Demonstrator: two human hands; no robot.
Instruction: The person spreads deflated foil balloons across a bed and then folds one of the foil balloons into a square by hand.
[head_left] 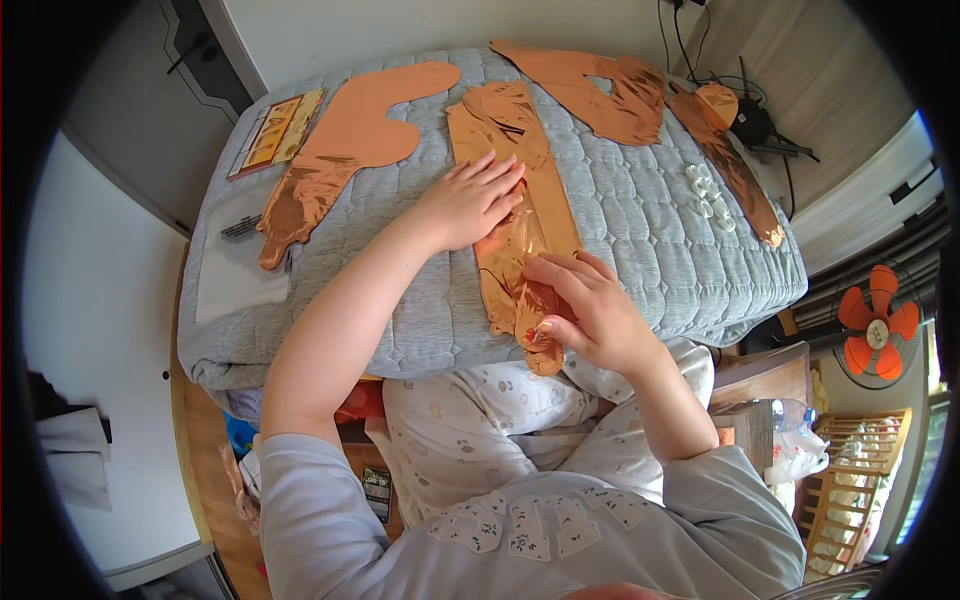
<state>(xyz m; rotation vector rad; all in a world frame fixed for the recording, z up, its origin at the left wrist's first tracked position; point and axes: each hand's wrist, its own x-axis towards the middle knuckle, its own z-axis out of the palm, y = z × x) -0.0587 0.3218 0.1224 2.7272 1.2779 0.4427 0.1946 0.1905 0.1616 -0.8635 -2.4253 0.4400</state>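
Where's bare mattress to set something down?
Widest: the mattress between the middle foil piece and clear pieces. Smaller: between the left foil piece and left forearm. Crowded: the left edge, holding a printed card and translucent sheet.

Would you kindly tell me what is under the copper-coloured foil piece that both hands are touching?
The grey quilted mattress shows on both sides of the foil piece; whatever lies directly underneath is covered and cannot be seen.

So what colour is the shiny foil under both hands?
The foil is shiny copper-orange, seen best in the head view.
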